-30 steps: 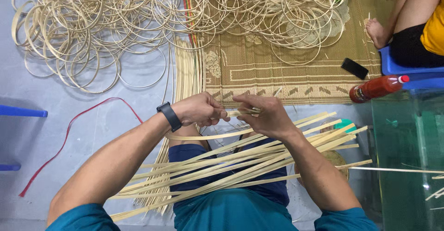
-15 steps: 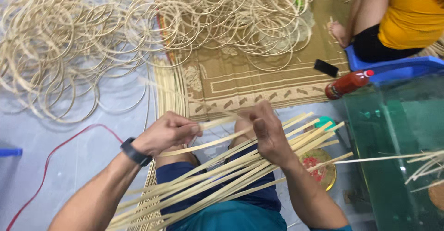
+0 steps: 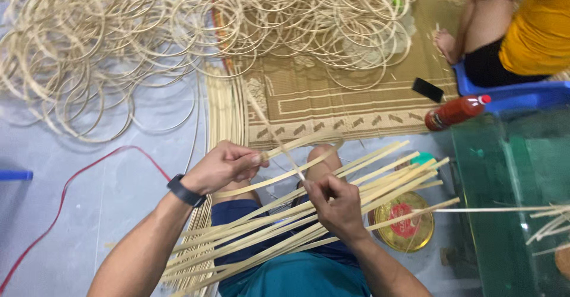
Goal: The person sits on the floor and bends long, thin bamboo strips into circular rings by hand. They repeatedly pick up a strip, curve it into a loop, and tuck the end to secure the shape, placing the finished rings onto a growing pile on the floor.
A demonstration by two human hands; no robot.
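Left hand [image 3: 222, 166] pinches one end of bent bamboo strip [image 3: 309, 145]; right hand [image 3: 335, 205] grips other end, strip arcs over lap. Strip bundle [image 3: 309, 220] lies across thighs. Hoop pile [image 3: 178, 29] far on floor. Judgement: bend gradually, overlap ends evenly, avoid kinks.

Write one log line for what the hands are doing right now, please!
left hand: pinching bent bamboo strip | right hand: gripping same strip's other end | lap: strip bundle | floor: hoops
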